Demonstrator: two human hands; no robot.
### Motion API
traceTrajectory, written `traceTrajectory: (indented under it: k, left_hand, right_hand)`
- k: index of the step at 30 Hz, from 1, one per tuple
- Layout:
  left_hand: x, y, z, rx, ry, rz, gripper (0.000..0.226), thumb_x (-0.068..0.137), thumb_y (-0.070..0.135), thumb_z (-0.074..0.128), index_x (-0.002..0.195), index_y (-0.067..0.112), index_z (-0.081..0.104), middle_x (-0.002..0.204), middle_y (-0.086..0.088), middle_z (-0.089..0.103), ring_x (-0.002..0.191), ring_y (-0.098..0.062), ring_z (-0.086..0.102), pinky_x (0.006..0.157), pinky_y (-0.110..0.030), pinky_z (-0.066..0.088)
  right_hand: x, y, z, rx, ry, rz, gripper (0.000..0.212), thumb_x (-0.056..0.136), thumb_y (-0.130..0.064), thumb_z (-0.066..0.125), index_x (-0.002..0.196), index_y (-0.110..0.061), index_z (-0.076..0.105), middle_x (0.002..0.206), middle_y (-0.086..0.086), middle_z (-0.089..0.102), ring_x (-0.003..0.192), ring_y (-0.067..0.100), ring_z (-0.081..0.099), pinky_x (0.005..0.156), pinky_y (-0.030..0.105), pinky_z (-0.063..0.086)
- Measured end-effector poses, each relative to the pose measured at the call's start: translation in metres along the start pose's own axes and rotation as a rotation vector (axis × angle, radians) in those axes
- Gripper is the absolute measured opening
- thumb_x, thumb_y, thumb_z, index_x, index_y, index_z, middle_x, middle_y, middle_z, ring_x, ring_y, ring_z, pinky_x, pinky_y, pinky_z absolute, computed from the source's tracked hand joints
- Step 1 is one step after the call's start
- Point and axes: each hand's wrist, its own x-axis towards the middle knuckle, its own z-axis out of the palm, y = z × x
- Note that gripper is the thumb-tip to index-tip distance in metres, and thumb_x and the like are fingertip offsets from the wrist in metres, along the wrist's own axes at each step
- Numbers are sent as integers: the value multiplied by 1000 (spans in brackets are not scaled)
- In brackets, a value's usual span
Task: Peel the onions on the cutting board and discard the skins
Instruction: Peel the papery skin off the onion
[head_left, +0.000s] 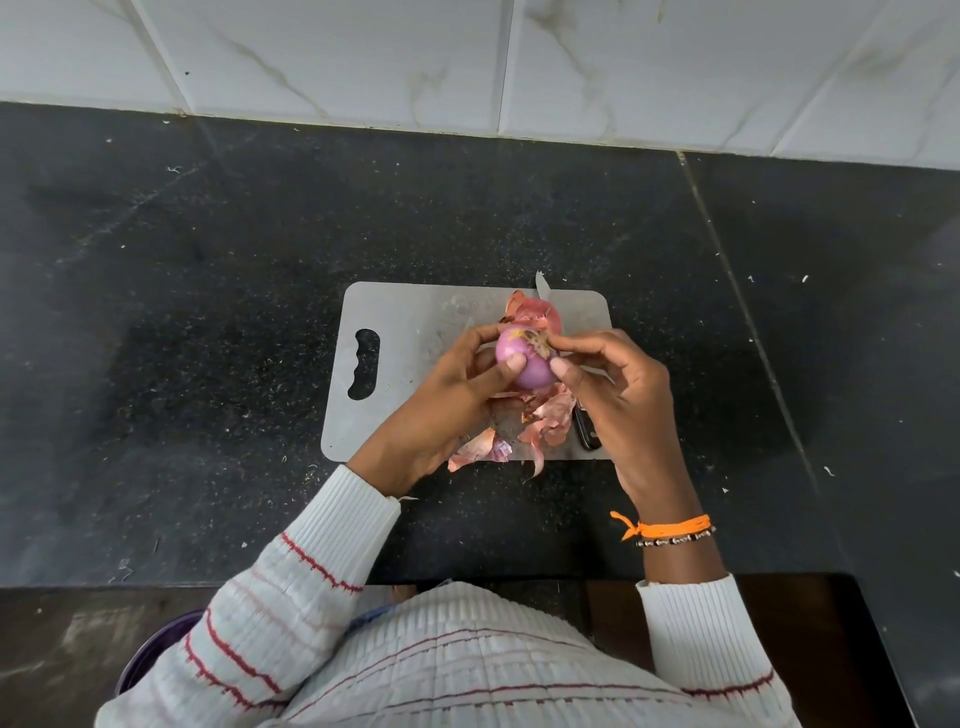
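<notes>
A mostly peeled purple onion is held above the grey cutting board. My left hand grips it from the left, thumb on its front. My right hand pinches a scrap of brown skin at the onion's top right. Loose pinkish skins lie on the board under my hands and over its near edge. More skins sit behind the onion.
A knife lies on the board under the skins, its blade tip at the far edge and its dark handle by my right hand. Black stone counter surrounds the board; a tiled wall is behind. A purple container sits below the counter edge, left.
</notes>
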Motion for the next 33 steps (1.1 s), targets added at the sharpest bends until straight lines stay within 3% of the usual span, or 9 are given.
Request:
traceTrajectory:
  k: [6, 11, 20, 26, 33]
  left_hand:
    - [2, 1, 4, 51, 21, -36, 25, 97, 29, 35, 107, 22, 57, 99, -3, 65, 84, -12, 64, 81, -30, 54]
    - [3, 3, 2, 119, -10, -27, 30, 98, 30, 33, 113, 17, 55, 107, -6, 64, 90, -13, 65, 85, -30, 53]
    - [6, 1, -1, 190, -19, 2, 28, 99, 24, 30, 113, 17, 53, 111, -5, 59, 93, -14, 63, 77, -22, 55]
    - [6, -1, -4, 222, -7, -22, 27, 99, 24, 30, 116, 17, 51, 113, -8, 57, 94, -15, 62, 80, -25, 56]
    - [8, -3, -3, 186, 9, -37, 30, 99, 24, 33, 121, 13, 50, 108, -6, 61, 90, -12, 65, 81, -27, 56]
  right_hand:
    - [-1, -5, 8, 61, 69, -11, 16, 76, -8, 75, 86, -19, 68, 92, 9, 68, 88, 19, 66, 74, 25, 54]
    - [-1, -6, 10, 66, 86, -4, 17, 73, -8, 76, 84, -19, 68, 87, 4, 70, 84, 15, 67, 72, 22, 53]
    - [2, 3, 12, 116, 97, 103, 17, 72, -7, 77, 82, -18, 71, 85, 4, 72, 85, 22, 69, 75, 37, 57]
    - [3, 6, 18, 143, 137, 151, 13, 76, -5, 72, 83, -16, 71, 83, 3, 73, 84, 18, 70, 73, 28, 55]
    - [3, 11, 20, 51, 176, 129, 5, 86, -15, 66, 89, -16, 70, 83, 0, 71, 81, 13, 67, 71, 30, 55]
